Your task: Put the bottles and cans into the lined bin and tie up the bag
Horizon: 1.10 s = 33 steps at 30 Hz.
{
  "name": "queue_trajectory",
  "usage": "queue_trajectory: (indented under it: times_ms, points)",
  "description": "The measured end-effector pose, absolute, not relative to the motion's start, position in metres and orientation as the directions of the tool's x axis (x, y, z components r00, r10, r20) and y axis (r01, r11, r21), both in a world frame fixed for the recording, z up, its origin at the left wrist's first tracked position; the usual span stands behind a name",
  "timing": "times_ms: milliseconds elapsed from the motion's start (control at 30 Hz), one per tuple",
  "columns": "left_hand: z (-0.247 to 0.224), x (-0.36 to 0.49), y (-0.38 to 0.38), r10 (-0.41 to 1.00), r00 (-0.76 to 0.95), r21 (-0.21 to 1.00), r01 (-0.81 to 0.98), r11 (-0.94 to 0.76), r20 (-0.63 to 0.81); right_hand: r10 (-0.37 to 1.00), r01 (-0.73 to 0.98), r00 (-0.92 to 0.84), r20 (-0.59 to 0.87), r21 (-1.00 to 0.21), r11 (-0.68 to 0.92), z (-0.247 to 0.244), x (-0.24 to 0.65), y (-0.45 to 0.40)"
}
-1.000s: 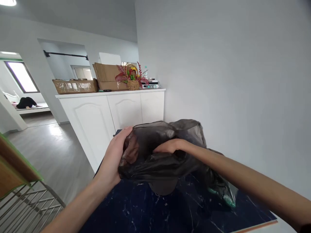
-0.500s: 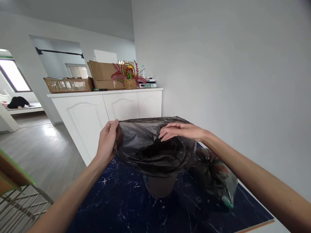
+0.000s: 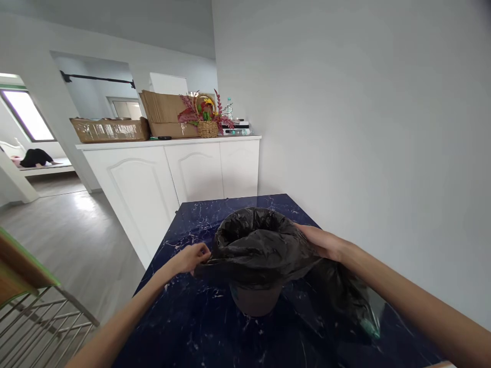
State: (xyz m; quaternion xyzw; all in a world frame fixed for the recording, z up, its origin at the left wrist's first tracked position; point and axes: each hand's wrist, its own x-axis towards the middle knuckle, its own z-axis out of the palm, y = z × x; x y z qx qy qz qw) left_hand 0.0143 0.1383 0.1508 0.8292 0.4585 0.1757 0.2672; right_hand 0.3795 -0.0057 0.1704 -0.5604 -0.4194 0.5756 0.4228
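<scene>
A bin (image 3: 256, 302) stands on the dark blue marbled table (image 3: 215, 327), its top covered by a black plastic bag (image 3: 264, 250). The bag's far edge is folded over the rim, and its near part bulges across the opening. My left hand (image 3: 193, 255) is closed on the bag's left edge, pulled out to the side. At the bag's right side is my right hand (image 3: 320, 241), its fingertips hidden by the plastic, so its grip cannot be made out. Behind my right forearm lies a filled, dark see-through bag (image 3: 345, 291).
Beyond the table stands a white cabinet (image 3: 199, 168) with cardboard boxes (image 3: 111, 130) and a flower basket (image 3: 207, 129) on top. A metal rack (image 3: 46, 327) is at the lower left. Far left, a person (image 3: 36, 158) lies on a bed. A wall rises at right.
Both hands have moved lower, and the black bag has come down over the bin's far rim, uncovering the table behind it. My right hand has shifted from above the opening to the bag's right side.
</scene>
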Motion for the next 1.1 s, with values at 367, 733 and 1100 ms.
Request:
queue_trajectory:
  times_ms: [367, 733, 1100]
  points:
    - [0.137, -0.002, 0.039, 0.364, 0.704, 0.121, 0.372, -0.92, 0.61, 0.66, 0.903, -0.143, 0.738, -0.175, 0.392, 0.132, 0.353, -0.102]
    - [0.081, -0.006, 0.055, 0.335, 0.888, 0.074, 0.329, -0.941, 0.315, 0.766, 0.837, -0.514, 0.387, 0.032, 0.546, 0.057, 0.317, -0.094]
    - [0.033, -0.052, 0.061, 0.719, 0.692, 0.637, 0.527, -0.562, 0.062, 0.663, 0.949, -0.188, 0.725, -0.041, 0.313, 0.113, 0.297, -0.094]
